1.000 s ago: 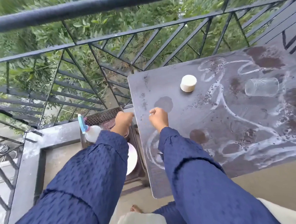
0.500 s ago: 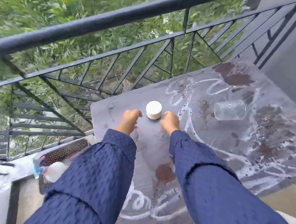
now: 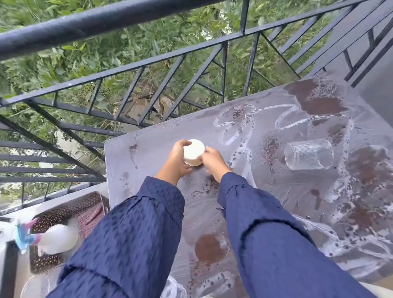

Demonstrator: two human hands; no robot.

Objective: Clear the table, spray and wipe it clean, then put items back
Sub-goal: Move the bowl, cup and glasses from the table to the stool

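The clearing step is in hand. Just left of the frame's centre, the left hand (image 3: 176, 161) and the right hand (image 3: 214, 162) close on a small white round pot (image 3: 193, 150) from either side. The left fingers (image 3: 181, 143) curl over its top edge and the right fingers touch its near side, so both hands have hold of it. I cannot tell whether its base has left the surface. It sits near the far left corner of the grey bench (image 3: 143, 154), whose top is smeared with white streaks, brown patches and dark specks.

A clear glass tumbler (image 3: 309, 154) lies on its side at centre right of the frame, well apart from the pot, so clearing is probably only partly done and spraying and wiping have yet to come. At lower left, off the bench, a white spray bottle (image 3: 57, 238) with a blue trigger lies on a dark dotted tray (image 3: 60, 213). A black metal railing (image 3: 129, 13) crosses the top of the frame, with green leaves behind it.

The next move likely calls for lifting the pot level and carrying it left, off the bench, to somewhere near the tray, then returning for the tumbler, which may roll when touched.

No brand, label or writing can be read on the pot, the bottle or anything else.
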